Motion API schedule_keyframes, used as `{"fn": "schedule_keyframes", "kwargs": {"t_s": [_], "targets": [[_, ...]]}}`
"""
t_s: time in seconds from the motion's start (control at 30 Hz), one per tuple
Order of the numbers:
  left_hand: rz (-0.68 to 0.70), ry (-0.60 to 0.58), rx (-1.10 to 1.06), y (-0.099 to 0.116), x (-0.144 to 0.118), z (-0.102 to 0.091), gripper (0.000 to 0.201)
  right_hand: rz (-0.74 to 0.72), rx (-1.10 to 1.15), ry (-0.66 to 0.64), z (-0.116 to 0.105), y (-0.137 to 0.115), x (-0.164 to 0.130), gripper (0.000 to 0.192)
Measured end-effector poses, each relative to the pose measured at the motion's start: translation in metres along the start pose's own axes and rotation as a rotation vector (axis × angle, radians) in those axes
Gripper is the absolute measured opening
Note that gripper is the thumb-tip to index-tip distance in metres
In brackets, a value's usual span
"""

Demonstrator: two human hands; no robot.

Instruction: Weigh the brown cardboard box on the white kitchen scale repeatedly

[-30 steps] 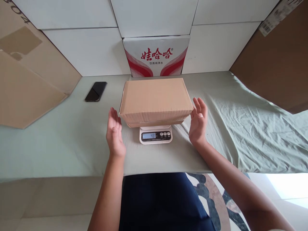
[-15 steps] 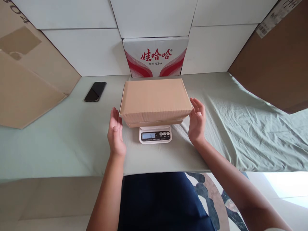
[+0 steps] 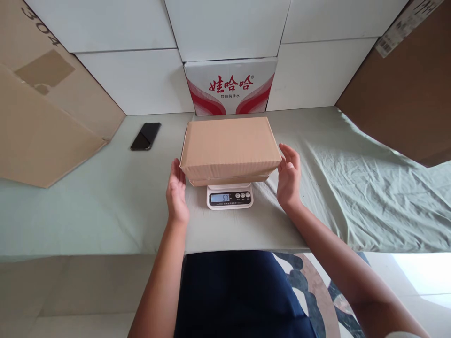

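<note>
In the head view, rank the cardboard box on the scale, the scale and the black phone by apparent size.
1. cardboard box
2. scale, though the box covers most of it
3. black phone, smallest, but farther from the camera

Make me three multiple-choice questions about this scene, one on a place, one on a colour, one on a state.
1. Where does the cardboard box sit?
A. on the scale
B. on the phone
C. on the floor

2. What colour is the phone?
A. white
B. red
C. black

3. How are the left hand and right hand?
A. clenched fists
B. open, at the box's ends
C. flat on the cloth

Answers: 1 A, the scale's display shows under the box; 2 C, it lies dark on the green cloth; 3 B, palms face the box.
</note>
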State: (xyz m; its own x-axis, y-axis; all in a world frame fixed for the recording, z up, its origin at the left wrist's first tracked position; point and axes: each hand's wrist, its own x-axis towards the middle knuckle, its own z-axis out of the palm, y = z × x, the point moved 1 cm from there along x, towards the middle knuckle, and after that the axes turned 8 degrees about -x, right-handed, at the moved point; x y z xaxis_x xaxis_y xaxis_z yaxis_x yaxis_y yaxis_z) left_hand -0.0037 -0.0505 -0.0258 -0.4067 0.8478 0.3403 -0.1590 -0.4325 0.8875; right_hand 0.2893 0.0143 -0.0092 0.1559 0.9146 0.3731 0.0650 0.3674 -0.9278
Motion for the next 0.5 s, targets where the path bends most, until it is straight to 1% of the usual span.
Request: {"fn": "schedule_keyframes", "kwargs": {"t_s": [0.23, 0.37, 0.5], "targets": [[-0.03, -0.043, -0.028, -0.008, 0.007, 0.004, 0.094, 0.04, 0.045, -0.01, 0.002, 0.001, 0.001, 0.051], [-0.039, -0.007, -0.042, -0.011, 0.009, 0.003, 0.094, 0.04, 0.025, -0.024, 0.002, 0.003, 0.001, 0.05], [-0.033, -0.024, -0.037, -0.01, 0.008, 0.003, 0.092, 0.046, 0.024, -0.037, 0.003, 0.004, 0.002, 0.051]]}}
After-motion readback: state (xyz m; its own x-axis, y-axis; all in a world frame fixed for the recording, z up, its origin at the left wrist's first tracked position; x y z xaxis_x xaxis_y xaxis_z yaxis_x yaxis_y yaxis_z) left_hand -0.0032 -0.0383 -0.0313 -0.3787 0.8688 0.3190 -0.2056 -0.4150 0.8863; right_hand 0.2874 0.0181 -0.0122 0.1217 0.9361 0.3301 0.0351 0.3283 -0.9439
